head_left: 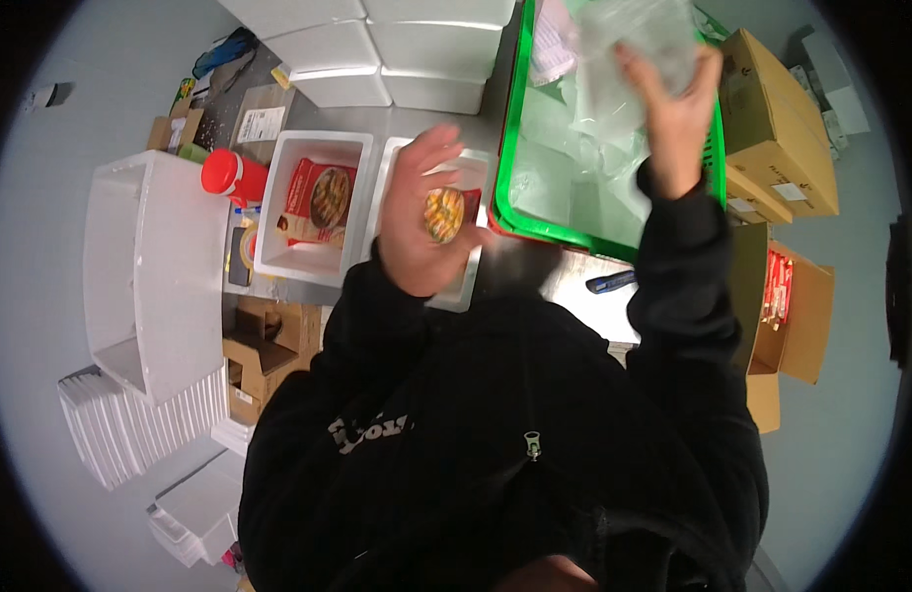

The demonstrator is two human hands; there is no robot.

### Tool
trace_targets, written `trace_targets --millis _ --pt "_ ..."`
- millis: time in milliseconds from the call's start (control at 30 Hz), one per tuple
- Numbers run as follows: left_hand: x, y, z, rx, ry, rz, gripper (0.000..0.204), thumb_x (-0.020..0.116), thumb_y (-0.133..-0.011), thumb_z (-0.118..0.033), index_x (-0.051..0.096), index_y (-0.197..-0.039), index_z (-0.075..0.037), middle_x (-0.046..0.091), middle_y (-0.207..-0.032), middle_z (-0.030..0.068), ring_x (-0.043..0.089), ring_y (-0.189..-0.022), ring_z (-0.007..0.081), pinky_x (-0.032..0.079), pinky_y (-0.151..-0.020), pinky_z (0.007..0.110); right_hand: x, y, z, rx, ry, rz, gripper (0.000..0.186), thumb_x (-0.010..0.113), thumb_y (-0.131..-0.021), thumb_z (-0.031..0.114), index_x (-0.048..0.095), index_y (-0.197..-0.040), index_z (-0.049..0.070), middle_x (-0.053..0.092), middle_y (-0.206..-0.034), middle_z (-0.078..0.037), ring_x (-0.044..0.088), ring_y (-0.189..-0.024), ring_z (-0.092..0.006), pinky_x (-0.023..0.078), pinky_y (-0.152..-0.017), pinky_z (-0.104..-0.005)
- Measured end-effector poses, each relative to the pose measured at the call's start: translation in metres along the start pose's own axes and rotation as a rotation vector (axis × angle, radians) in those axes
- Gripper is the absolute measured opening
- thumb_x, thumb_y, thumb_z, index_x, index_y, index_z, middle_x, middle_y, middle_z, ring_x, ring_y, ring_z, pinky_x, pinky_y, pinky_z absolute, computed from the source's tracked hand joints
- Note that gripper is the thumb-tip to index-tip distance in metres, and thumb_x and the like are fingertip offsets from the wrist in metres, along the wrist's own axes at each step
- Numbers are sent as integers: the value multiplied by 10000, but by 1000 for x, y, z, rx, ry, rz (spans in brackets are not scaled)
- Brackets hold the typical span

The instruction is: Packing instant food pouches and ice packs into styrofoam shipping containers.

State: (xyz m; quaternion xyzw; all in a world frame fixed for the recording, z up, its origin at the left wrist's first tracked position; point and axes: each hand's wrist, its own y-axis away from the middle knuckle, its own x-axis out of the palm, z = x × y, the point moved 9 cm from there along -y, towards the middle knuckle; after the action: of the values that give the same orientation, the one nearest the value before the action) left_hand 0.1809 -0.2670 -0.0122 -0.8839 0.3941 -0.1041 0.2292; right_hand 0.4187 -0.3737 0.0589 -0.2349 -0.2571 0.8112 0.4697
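Note:
My right hand (678,109) grips a translucent ice pack (634,59), slightly blurred, over the far part of a green plastic basket (619,245). More clear flat packs (545,183) lie in the basket. My left hand (421,222) is open, its fingers spread, above a white foam box (461,294), and holds nothing. A red food packet with a picture of a dish (444,215) shows inside that box, partly hidden by the hand. To its left, a second foam box (323,264) holds a similar red food packet (318,202).
White foam boxes (431,54) are stacked at the back. A red-lidded bottle (234,176) and a large foam box (185,276) stand left. A blue utility knife (611,283) lies near the basket. Cardboard boxes (787,138) line the right, one open with red packets (777,286).

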Motion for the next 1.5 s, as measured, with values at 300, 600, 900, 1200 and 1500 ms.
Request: trace_targets --millis 300,600,900,1200,1500 --pt "-74 73 104 -415 -131 80 477 705 -749 -119 494 -1160 -1 581 -1092 145 578 -1003 231 454 -859 343 72 150 -15 598 -307 624 338 498 -937 270 452 -1184 44 521 -893 -43 499 -793 -128 421 -782 -266" --pt "-39 201 226 -287 -1088 1253 407 640 -771 -231 544 -1165 -200 524 -1170 47 509 -1085 241 408 -892 415 43 -31 -161 147 750 179 668 641 -743 544 516 -1158 36 618 -1068 -193 592 -1008 -341 463 -859 -404" --pt "-69 144 136 -239 -650 408 244 584 -834 -116 600 -1073 -68 584 -1027 148 542 -1010 336 437 -876 388 12 -77 -145 -51 556 -153 172 581 -710 180 581 -771 19 595 -675 -187 611 -636 -323 496 -597 -384" --pt "32 48 -18 486 -482 145 1000 822 -536 -515 352 -1347 -168 235 -1379 251 282 -1255 470 339 -978 516 48 146 23 598 -931 356 490 524 -886 418 525 -1168 17 569 -1007 -24 504 -942 -112 399 -825 -262" --pt "-10 58 33 137 -320 -252 302 523 -744 68 602 -1028 0 622 -930 139 597 -846 303 477 -765 362 49 235 17 937 -714 801 630 455 -937 125 80 -1443 121 346 -1383 -216 454 -1206 -301 324 -1015 -394"
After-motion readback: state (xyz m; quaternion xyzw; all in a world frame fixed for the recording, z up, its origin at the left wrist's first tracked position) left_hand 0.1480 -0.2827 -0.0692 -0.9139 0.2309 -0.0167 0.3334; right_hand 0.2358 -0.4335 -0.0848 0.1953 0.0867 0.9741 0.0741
